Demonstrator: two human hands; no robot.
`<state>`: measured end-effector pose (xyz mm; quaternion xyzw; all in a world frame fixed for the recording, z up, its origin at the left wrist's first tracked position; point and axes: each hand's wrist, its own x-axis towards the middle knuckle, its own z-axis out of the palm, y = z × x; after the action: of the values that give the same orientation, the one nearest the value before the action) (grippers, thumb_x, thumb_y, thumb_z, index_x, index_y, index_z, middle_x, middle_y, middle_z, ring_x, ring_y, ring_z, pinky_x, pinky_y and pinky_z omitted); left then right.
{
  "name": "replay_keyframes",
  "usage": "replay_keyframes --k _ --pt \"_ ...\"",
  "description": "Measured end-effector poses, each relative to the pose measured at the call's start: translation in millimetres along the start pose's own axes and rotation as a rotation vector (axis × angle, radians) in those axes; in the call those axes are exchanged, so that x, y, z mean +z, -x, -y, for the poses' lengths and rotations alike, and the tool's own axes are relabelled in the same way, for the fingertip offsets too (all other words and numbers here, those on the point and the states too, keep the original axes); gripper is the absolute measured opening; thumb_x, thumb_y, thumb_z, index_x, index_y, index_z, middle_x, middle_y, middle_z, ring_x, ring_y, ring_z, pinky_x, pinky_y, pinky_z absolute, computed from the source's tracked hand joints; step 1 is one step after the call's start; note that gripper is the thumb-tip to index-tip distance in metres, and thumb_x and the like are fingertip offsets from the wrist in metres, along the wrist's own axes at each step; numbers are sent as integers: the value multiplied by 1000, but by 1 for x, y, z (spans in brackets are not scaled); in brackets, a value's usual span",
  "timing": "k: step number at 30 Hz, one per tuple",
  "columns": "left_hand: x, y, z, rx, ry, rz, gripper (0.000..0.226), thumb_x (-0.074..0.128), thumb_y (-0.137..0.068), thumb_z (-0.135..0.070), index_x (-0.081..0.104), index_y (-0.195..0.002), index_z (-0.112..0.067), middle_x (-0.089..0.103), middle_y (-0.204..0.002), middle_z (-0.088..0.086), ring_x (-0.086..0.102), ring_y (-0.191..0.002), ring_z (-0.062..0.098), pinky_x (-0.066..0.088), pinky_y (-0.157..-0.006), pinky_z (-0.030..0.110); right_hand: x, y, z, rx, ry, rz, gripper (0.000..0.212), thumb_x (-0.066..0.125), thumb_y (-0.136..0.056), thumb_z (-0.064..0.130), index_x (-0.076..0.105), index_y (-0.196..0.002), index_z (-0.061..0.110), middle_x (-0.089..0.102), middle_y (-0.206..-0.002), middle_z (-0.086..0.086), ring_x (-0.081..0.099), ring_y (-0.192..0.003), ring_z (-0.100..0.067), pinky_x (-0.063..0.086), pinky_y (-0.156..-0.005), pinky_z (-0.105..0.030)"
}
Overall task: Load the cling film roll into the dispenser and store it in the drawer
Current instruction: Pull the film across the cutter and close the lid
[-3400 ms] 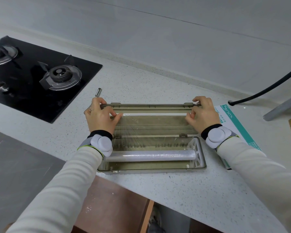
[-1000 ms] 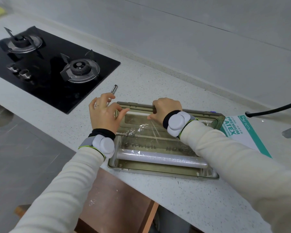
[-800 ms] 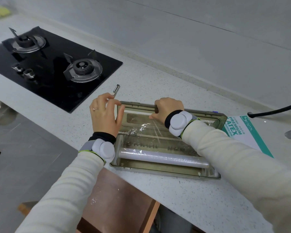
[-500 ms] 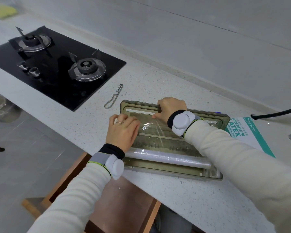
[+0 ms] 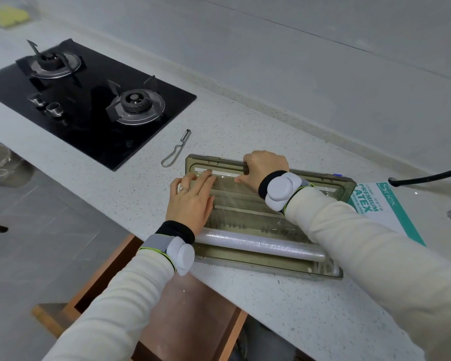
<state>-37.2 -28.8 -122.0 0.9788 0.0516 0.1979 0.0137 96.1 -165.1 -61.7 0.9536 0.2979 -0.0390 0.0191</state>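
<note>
On the speckled countertop [image 5: 271,303], above the open wooden drawer [image 5: 193,321], the dispenser [image 5: 348,186] lies with its lid folded back. The cling film roll [image 5: 258,242] is already seated in the near trough, with film drawn across towards the far edge. The left hand [image 5: 190,201] presses flat and straight-fingered on that film, and the right hand [image 5: 264,168] curls over the dispenser's far rim, perhaps pinching the film's end too. Loading looks nearly done; closing the lid and stowing it in the drawer remain.
</note>
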Motion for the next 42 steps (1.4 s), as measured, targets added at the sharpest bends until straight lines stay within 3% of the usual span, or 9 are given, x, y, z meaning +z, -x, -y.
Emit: replay_keyframes --k 9,16,21,25,28,30,36,42 --pt "1 -2 -7 -38 13 12 39 60 -84 -21 58 -124 -17 59 -130 0 57 -107 29 38 -94 45 0 3 1 -3 5 -21 37 59 -81 52 61 -90 16 64 -98 -3 59 -87 -24 38 -66 -30" --pt "-4 0 -11 -74 20 40 42 58 -86 -22 54 -128 -18 56 -132 1 56 -108 28 38 -94 45 -1 7 1 -15 -24 -20 49 54 -77 65 59 -86 18 62 -95 -1 58 -83 -22 40 -65 -30" --pt "-6 1 -14 -73 5 47 46 60 -85 -22 53 -130 -20 57 -130 5 56 -105 29 40 -91 45 -9 13 0 -11 -84 -5 64 34 -78 78 57 -79 19 58 -80 4 55 -72 -18 41 -62 -28" --pt "-6 4 -20 -56 -41 20 44 63 -83 -24 58 -126 -23 60 -124 15 59 -95 35 45 -83 44 -17 17 -5 46 -274 24 70 15 -89 68 53 -63 15 53 -63 2 54 -66 -22 34 -54 -25" --pt "-4 6 -26 -46 -60 26 42 61 -85 -28 57 -127 -25 58 -124 20 59 -92 37 46 -81 44 -21 19 -7 64 -370 31 81 10 -92 62 67 -87 5 68 -82 -7 62 -81 -28 45 -71 -32" --pt "-3 6 -29 -53 -65 38 42 60 -85 -30 56 -127 -26 57 -124 22 58 -91 37 46 -80 44 -22 20 -7 60 -394 27 82 8 -93 61 68 -100 4 71 -97 -11 64 -91 -30 49 -85 -38" --pt "-3 6 -39 -117 -81 81 47 55 -87 -40 50 -132 -28 51 -128 25 56 -91 37 45 -81 43 -23 28 -8 46 -449 23 78 10 -95 57 68 -100 4 70 -101 -11 63 -94 -29 49 -89 -40" --pt "-2 13 -49 -187 -64 119 55 45 -90 -47 36 -141 -29 41 -138 24 52 -106 36 40 -91 46 -33 28 -10 24 -487 37 64 19 -99 49 74 -91 15 70 -104 -7 62 -97 -26 47 -93 -39"
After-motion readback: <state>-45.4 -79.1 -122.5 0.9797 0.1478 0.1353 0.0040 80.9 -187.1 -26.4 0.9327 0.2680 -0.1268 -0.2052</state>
